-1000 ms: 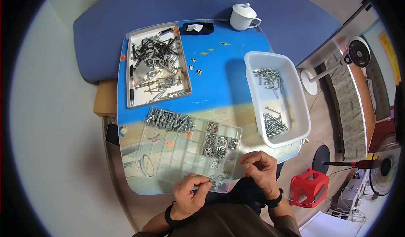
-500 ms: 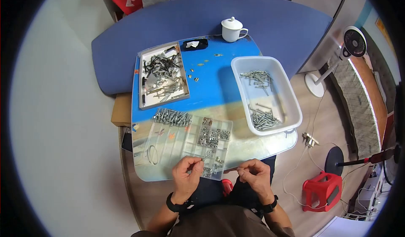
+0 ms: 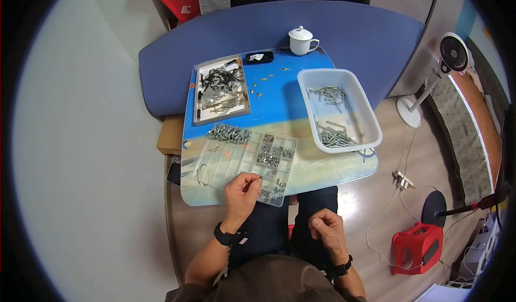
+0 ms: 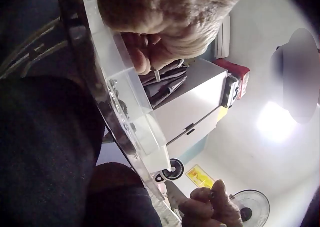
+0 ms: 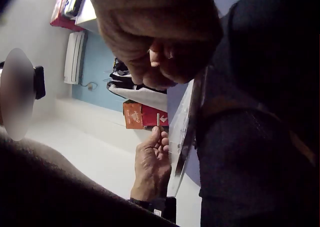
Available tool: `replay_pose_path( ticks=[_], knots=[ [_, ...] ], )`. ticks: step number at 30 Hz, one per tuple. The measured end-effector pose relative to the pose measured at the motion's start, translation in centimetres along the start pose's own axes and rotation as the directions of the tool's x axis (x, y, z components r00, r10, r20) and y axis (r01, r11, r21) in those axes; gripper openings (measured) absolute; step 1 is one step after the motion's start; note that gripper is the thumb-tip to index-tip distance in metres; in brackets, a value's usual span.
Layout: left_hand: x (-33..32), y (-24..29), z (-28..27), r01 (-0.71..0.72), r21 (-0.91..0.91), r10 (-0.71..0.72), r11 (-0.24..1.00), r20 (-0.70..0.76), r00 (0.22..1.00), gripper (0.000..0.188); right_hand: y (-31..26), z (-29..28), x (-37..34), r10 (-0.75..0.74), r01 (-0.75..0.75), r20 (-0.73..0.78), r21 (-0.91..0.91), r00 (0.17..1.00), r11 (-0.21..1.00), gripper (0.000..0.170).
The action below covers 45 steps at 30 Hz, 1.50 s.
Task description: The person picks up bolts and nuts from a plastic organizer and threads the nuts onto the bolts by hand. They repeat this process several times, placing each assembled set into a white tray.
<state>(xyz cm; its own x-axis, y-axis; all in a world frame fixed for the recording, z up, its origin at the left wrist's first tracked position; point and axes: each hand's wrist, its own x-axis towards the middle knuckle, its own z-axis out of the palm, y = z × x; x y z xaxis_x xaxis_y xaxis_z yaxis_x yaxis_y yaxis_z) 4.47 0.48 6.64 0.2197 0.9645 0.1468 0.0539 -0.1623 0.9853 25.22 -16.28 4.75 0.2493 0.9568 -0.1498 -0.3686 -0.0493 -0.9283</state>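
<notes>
My left hand (image 3: 242,197) pinches a thin silver bolt (image 3: 266,175) between thumb and forefinger, above the near part of a clear compartment box (image 3: 248,161). Its shank sticks up from the left fingertips in the right wrist view. Small nuts (image 3: 271,155) fill several compartments on the box's right side, and thick bolts (image 3: 230,134) lie heaped at its far left. Lower and to the right, over the lap, my right hand (image 3: 329,231) has its fingers curled, thumb against forefinger. A small dark piece (image 4: 213,192) shows at its fingertips, too small to identify.
A white plastic tub (image 3: 368,114) holding two piles of long bolts stands at right. A shallow box (image 3: 247,95) of mixed screws lies at the back left. Behind are a black tissue pack (image 3: 259,58) and a lidded white cup (image 3: 301,43). A red stool (image 3: 416,248) stands on the floor.
The right hand has drawn back from the box's near edge toward the lap. The left hand keeps its pinch on the bolt over the box. The head view has shifted.
</notes>
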Motion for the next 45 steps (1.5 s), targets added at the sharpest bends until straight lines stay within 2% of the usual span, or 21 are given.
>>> replay_pose_path(
  ticks=[6,14,18,20,22,23,24,25,26,28,29,30,32,33,34,37,44,45],
  knots=[
    [0.0,-0.5,0.0,0.005,-0.022,-0.005,1.0,-0.01,1.0,0.017,1.8,-1.0,1.2,0.09,-0.09,0.11,-0.009,0.99,0.996,0.026],
    [-0.3,-0.5,0.4,0.052,0.008,-0.052,0.999,-0.054,0.997,0.014,2.4,-1.7,2.5,0.198,-0.198,0.075,-0.008,0.977,0.98,0.008],
    [-0.4,-0.6,0.2,0.043,0.017,-0.042,0.999,-0.05,0.998,0.014,2.5,-1.8,2.5,0.199,-0.202,0.073,0.052,0.977,0.978,0.008],
    [-0.4,-0.3,0.3,0.051,0.035,-0.049,0.998,-0.055,0.997,0.012,2.7,-1.7,2.4,0.193,-0.189,0.108,-0.048,0.975,0.981,0.009],
    [-0.5,-0.2,0.1,-0.003,0.095,0.006,0.995,-0.04,0.999,0.008,1.7,-1.0,2.8,0.227,-0.214,0.107,-0.114,0.968,0.97,0.008],
    [-0.5,0.0,0.1,0.007,0.094,-0.002,0.996,-0.048,0.999,0.008,0.6,-0.3,3.3,0.081,-0.039,0.143,-0.279,0.986,0.959,0.008],
    [-0.5,0.2,0.1,0.008,0.075,-0.005,0.997,-0.042,0.999,0.007,-0.6,0.4,3.8,-0.056,0.141,0.205,-0.426,0.977,0.894,0.008],
    [-0.5,0.5,0.0,0.014,0.054,-0.012,0.998,-0.036,0.999,0.005,-2.1,0.9,4.3,-0.102,0.206,0.226,-0.502,0.969,0.84,0.011],
    [-0.5,0.7,-0.1,0.03,0.05,-0.028,0.998,-0.041,0.999,0.005,-3.2,1.3,5.0,-0.085,0.192,0.226,-0.508,0.97,0.84,0.011],
    [-0.3,1.1,-0.4,-0.017,0.138,0.015,0.99,0.016,1.0,0.004,-4.9,2.1,6.6,-0.348,0.472,0.319,-0.612,0.882,0.634,0.014],
    [-0.1,1.3,-0.5,-0.004,0.127,0.002,0.992,0.014,1.0,0.004,-5.7,2.3,7.5,-0.378,0.517,0.354,-0.623,0.856,0.587,0.018],
    [0.0,1.4,-0.6,-0.041,0.134,0.038,0.99,0.027,0.999,0.004,-6.4,2.7,8.4,-0.364,0.508,0.356,-0.633,0.861,0.583,0.018],
    [0.4,1.7,-0.8,-0.069,0.126,0.065,0.99,0.039,0.997,0.004,-7.4,3.5,10.2,-0.447,0.573,0.383,-0.689,0.808,0.443,0.023],
    [0.5,1.9,-0.9,-0.079,0.11,0.074,0.991,0.047,0.996,0.006,-7.2,3.5,11.1,-0.467,0.596,0.408,-0.704,0.785,0.387,0.034],
    [0.6,1.9,-1.0,-0.087,0.093,0.082,0.992,0.056,0.995,0.007,-7.2,3.9,11.8,-0.455,0.588,0.408,-0.713,0.791,0.382,0.034],
    [0.8,1.5,-1.5,-0.077,0.025,0.076,0.997,0.055,0.996,0.007,-7.4,5.3,13.8,-0.425,0.586,0.461,-0.776,0.779,0.234,0.044],
    [1.2,1.6,-2.4,-0.054,-0.052,0.058,0.997,0.066,0.996,0.015,-6.4,6.4,15.7,-0.38,0.506,0.418,-0.846,0.825,0.169,0.04],
    [1.3,1.6,-2.5,-0.055,-0.057,0.059,0.997,0.071,0.996,0.015,-6.4,6.3,15.9,-0.363,0.492,0.421,-0.861,0.831,0.129,0.039]
  ],
)
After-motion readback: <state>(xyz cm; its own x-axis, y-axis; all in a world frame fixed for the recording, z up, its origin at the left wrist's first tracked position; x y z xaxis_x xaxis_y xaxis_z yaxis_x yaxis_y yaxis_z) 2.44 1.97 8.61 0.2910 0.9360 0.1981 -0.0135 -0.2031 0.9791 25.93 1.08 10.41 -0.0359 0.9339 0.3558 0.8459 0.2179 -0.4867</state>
